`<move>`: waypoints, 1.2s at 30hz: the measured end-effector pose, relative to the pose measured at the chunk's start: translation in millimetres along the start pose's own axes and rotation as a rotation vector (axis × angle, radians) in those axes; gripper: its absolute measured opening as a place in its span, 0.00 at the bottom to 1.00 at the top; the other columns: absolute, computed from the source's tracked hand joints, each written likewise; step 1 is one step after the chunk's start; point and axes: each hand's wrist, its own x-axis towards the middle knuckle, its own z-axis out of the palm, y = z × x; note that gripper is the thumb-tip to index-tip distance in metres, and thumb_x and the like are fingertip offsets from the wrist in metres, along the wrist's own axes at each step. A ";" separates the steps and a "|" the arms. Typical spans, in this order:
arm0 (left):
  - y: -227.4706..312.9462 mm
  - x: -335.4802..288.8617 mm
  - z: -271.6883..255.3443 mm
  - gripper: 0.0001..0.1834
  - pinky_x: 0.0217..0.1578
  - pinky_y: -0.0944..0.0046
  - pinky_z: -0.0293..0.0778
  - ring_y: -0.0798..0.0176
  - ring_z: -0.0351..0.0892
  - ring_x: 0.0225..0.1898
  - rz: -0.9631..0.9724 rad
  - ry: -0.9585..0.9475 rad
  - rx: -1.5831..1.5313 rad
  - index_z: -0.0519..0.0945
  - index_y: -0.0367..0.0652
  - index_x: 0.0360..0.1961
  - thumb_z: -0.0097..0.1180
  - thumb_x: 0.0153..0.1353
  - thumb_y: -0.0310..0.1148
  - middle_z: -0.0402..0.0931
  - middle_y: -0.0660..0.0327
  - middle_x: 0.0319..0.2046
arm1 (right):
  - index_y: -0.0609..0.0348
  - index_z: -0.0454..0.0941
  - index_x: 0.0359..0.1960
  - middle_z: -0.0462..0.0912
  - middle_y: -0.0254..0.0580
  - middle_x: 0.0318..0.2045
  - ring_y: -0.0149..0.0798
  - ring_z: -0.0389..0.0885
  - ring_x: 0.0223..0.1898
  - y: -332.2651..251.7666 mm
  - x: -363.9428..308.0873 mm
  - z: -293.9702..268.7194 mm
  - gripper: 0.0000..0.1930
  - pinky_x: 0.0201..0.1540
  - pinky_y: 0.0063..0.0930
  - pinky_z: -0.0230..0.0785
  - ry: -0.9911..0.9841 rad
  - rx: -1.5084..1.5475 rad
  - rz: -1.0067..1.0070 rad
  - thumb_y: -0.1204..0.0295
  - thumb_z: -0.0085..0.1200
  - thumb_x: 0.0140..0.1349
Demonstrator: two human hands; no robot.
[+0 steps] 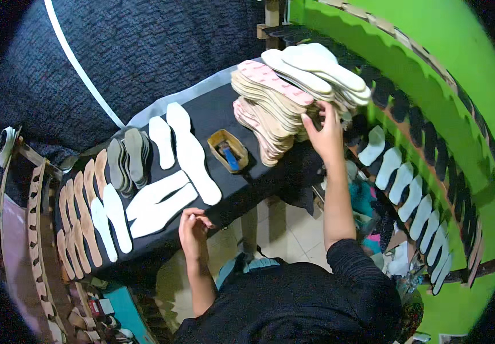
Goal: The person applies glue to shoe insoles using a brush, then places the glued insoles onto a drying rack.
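Observation:
My right hand (323, 129) reaches to the near right edge of a tall pile of insoles (276, 106), its thumb and fingers apart against the heel ends. Beige and pink-printed insoles make up the pile, with thick white insoles (322, 66) lying on top at the far right. My left hand (194, 226) hovers at the front edge of the black-covered table, fingers loosely bent and holding nothing I can see. Just beyond it lie white insoles (164, 212), and a longer white piece (193, 152) stretches farther back.
An open box (220, 137) with a blue-handled tool (229, 157) stands mid-table. Grey insoles (136, 155) and brown insoles (89, 232) line the left side. White insoles (411, 198) hang along the green wall (459, 189) at right. Dark fabric (161, 57) hangs behind the table.

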 end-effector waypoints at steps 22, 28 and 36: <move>13.0 93.6 -57.7 0.13 0.31 0.70 0.68 0.70 0.69 0.25 -0.074 -0.073 -0.054 0.70 0.40 0.35 0.41 0.62 0.39 0.70 0.62 0.20 | 0.68 0.76 0.42 0.71 0.59 0.42 0.53 0.71 0.46 -8.4 49.6 57.6 0.33 0.52 0.39 0.63 -0.090 -0.336 0.216 0.53 0.66 0.39; 8.9 100.6 -60.2 0.13 0.30 0.69 0.68 0.69 0.70 0.23 -0.048 -0.045 -0.064 0.69 0.40 0.36 0.40 0.63 0.40 0.70 0.62 0.20 | 0.67 0.79 0.37 0.71 0.50 0.38 0.49 0.71 0.44 -23.5 56.5 51.2 0.30 0.50 0.36 0.63 -0.096 -0.366 0.240 0.52 0.66 0.38; 11.6 106.6 -38.9 0.15 0.31 0.67 0.71 0.66 0.72 0.25 -0.070 -0.147 -0.002 0.66 0.41 0.42 0.41 0.62 0.41 0.71 0.60 0.22 | 0.66 0.77 0.38 0.68 0.47 0.36 0.47 0.68 0.42 -59.0 39.1 42.6 0.29 0.47 0.37 0.62 0.067 -0.282 -0.011 0.56 0.67 0.37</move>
